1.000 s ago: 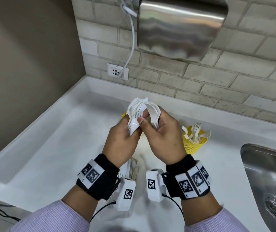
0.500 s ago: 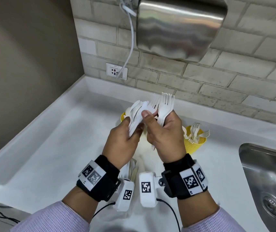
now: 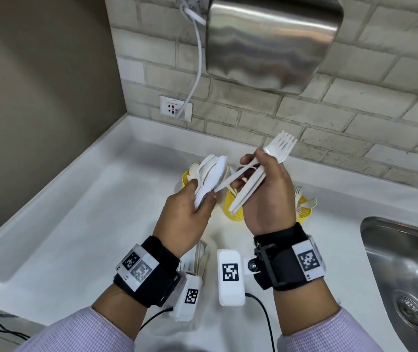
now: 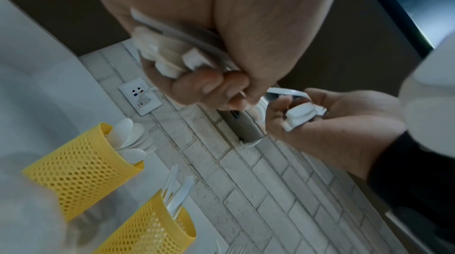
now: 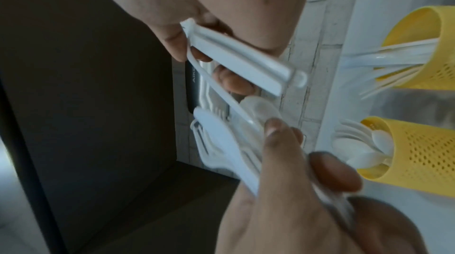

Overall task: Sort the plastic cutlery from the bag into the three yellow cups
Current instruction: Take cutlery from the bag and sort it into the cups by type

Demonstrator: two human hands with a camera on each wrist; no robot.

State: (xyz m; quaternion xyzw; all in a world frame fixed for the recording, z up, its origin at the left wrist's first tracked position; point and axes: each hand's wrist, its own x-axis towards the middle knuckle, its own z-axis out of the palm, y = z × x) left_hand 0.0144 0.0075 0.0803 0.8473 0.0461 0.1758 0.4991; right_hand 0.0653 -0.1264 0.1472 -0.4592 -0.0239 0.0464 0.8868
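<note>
Mid-sort: left hand (image 3: 190, 209) gripping mixed cutlery bundle (image 3: 211, 174), right hand (image 3: 266, 191) gripping forks (image 3: 277, 151); next, probably dropping those into fork cup (image 3: 303, 212).

Head view bright and even, wrist views dimmer, blurred, edge-warped

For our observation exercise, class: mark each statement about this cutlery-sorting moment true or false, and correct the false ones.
1. The right hand grips a stack of white forks. True.
2. The left hand is empty. False: it holds a bundle of white cutlery.
3. The leftmost yellow cup holds spoons. True.
4. The steel sink lies to the person's left. False: it is on the right.
5. The yellow cups are solid-walled. False: they are mesh.
</note>
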